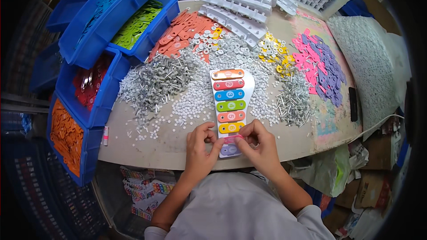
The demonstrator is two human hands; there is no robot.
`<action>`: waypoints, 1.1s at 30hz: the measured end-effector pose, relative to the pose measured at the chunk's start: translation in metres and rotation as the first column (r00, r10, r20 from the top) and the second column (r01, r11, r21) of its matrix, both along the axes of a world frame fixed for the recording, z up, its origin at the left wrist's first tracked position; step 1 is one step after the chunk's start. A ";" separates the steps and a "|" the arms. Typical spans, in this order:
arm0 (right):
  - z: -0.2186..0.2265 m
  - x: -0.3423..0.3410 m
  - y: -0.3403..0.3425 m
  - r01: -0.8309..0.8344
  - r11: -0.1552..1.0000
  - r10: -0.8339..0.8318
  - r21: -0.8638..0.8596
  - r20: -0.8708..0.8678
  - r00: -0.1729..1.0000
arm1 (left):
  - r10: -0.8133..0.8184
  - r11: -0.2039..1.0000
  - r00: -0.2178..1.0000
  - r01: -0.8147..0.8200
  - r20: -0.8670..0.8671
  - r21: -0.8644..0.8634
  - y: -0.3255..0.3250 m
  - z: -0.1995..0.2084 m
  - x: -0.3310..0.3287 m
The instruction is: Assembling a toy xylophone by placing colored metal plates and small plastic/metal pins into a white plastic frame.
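A white toy xylophone base (246, 84) lies lengthwise on the table, carrying coloured bars from orange at the far end to purple (230, 150) at the near end. My left hand (200, 149) and my right hand (260, 144) meet over the near end. Both pinch the pink bar (232, 139), which sits just above the purple one. The fingers of both hands hide the ends of the pink bar.
Heaps of metal pins (155, 82), small white washers (195, 100), orange bars (178, 35), yellow pieces (275, 51), and pink and purple bars (320, 64) cover the table. Blue bins (95, 111) of coloured bars stand left. White bases (240, 6) are stacked at the back.
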State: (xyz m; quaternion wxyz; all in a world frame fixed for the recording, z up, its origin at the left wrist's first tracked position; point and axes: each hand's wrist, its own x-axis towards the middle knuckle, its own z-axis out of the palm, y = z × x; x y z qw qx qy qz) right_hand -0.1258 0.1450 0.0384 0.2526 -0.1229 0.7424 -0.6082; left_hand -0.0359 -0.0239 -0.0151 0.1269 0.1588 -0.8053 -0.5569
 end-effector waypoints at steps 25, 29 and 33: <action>-0.051 0.010 0.041 0.086 0.955 0.112 0.284 -0.613 0.782 | 0.162 0.987 0.978 -0.160 -0.129 0.024 -0.014 -0.014 0.000; -0.055 0.012 0.042 0.148 0.945 0.052 0.292 -0.580 0.813 | 0.100 0.986 0.979 -0.121 -0.175 -0.114 -0.016 -0.005 -0.003; -0.055 0.011 0.039 0.154 0.941 0.048 0.302 -0.568 0.822 | 0.083 0.978 0.969 -0.124 -0.232 -0.170 -0.022 -0.001 0.004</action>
